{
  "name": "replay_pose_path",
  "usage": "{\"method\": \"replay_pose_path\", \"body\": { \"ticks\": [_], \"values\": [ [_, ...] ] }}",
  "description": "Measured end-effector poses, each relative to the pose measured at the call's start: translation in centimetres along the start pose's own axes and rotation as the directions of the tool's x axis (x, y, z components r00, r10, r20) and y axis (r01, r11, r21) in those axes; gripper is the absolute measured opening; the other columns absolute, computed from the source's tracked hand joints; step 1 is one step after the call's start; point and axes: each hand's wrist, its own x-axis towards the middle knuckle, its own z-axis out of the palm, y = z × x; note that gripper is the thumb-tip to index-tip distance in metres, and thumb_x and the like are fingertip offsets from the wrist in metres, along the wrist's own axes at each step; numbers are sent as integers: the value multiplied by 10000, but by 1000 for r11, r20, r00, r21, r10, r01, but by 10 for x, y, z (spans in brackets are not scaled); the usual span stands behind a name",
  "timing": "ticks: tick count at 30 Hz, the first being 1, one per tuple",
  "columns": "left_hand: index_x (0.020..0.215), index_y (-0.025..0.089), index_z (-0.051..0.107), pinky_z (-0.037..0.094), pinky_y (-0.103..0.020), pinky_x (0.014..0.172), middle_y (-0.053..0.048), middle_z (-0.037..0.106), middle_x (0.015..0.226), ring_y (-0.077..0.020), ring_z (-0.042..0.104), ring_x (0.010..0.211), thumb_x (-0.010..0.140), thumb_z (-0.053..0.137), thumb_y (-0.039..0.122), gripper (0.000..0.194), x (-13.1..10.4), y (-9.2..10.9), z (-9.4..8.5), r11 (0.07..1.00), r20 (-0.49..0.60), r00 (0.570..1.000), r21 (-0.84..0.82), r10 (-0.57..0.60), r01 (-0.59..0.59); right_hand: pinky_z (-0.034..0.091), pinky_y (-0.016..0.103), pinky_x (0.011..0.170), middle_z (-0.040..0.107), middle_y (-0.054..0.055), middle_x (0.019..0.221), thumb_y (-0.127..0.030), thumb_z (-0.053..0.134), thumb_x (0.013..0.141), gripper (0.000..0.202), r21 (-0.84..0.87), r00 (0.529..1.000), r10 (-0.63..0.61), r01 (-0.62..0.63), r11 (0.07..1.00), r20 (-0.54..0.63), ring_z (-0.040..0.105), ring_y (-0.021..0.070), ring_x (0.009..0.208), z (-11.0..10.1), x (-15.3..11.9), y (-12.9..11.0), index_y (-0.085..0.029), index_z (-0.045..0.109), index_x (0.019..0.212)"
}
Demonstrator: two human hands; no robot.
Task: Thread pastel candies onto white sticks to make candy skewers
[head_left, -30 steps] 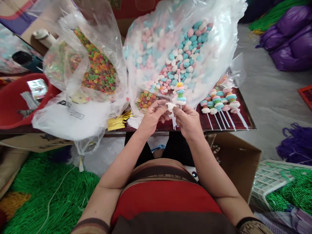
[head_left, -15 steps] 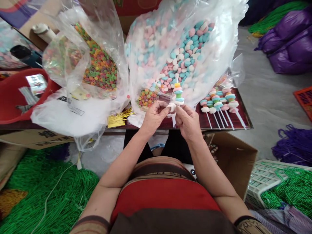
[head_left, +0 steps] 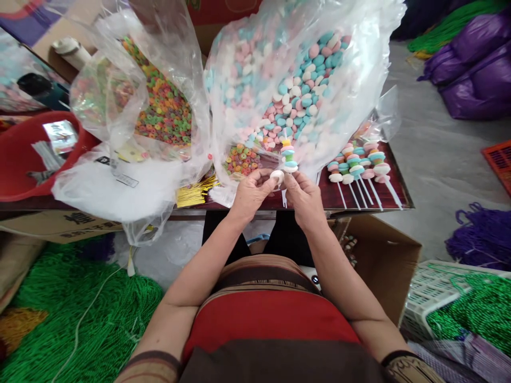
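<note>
My left hand (head_left: 250,194) pinches a white marshmallow (head_left: 277,175) between thumb and fingertips. Close beside it, my right hand (head_left: 305,198) is closed on a candy skewer (head_left: 288,155) that stands up from the fingers, threaded with blue, white, pink and orange pieces and a green one. The stick's lower part is mostly hidden by the hand. Behind both hands lies a large clear bag of pink, blue and white marshmallows (head_left: 295,106). A small heap of ring candies (head_left: 241,158) is just beyond my left hand. Several finished-looking candy skewers (head_left: 355,166) lie at the right on the dark red table (head_left: 399,186).
At the left are a clear bag of ring candies (head_left: 163,109), a red basin (head_left: 24,183) and a white plastic bag (head_left: 107,186). Gold twist ties (head_left: 195,193) lie by the front edge. A cardboard box (head_left: 383,250) stands below at the right.
The white marshmallow in my left hand has turned to show its round face and shifted slightly left. The skewer in my right hand has moved a little left and down.
</note>
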Motion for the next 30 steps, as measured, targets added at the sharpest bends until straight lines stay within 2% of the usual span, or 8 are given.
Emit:
{"method": "replay_pose_path", "body": {
  "ticks": [3,7,12,19,22,24,27,30],
  "values": [
    [855,168,713,475,-187,534,24,738,760,-86,655,617,678,903,304,294,6,-3,-2,990,-94,993,-129,-71,58,195,235,432,528,-54,646,-561,747,854,392,25,998,54,-54,998,30,287,55,460,-10,-15,-2,-202,731,1012],
    [831,156,701,499,-184,541,17,737,736,-87,668,611,693,871,227,230,11,-2,-5,966,-131,984,-244,-125,90,177,238,425,501,-59,537,-543,657,923,397,-149,979,158,-139,979,124,315,75,435,-26,-43,-7,-183,764,1051],
    [873,166,690,569,-232,657,6,752,843,-101,690,692,666,938,286,344,11,1,-6,953,-74,988,-280,-138,113,284,246,475,458,-70,474,-461,549,964,401,-387,975,120,-39,921,189,359,90,444,-30,-59,-7,-148,786,1042],
    [881,169,681,578,-247,697,2,744,850,-109,692,718,633,974,417,457,13,-8,-9,965,-84,991,-252,-100,75,335,264,504,451,-59,477,-456,497,949,416,-489,974,103,8,872,201,392,116,456,-27,-54,-8,-151,777,983],
    [912,187,687,577,-257,696,10,744,833,-114,683,704,648,947,506,489,13,-12,-12,991,-105,994,-131,19,-33,334,267,504,444,-50,485,-460,490,937,399,-517,971,112,13,856,209,403,118,463,-30,-52,-9,-167,752,868],
    [943,202,696,577,-274,730,6,746,841,-126,688,731,718,896,544,455,12,-14,-15,990,-106,985,51,139,-134,332,267,511,436,-46,493,-461,490,933,392,-541,968,119,19,841,220,405,117,474,-33,-51,-11,-176,731,811],
    [976,220,718,564,-297,796,-20,767,891,-156,710,813,823,818,545,372,10,-16,-19,888,-54,945,364,322,-281,311,266,510,430,-44,509,-459,504,926,381,-562,966,146,-2,827,212,391,112,488,-35,-51,-16,-174,724,801],
    [996,221,732,555,-303,801,-41,785,935,-172,718,845,878,757,554,355,9,-17,-22,799,28,915,479,401,-365,273,265,496,404,-47,524,-479,524,914,397,-526,963,188,-59,849,196,362,104,493,-34,-52,-21,-156,742,835]
  ]
}}
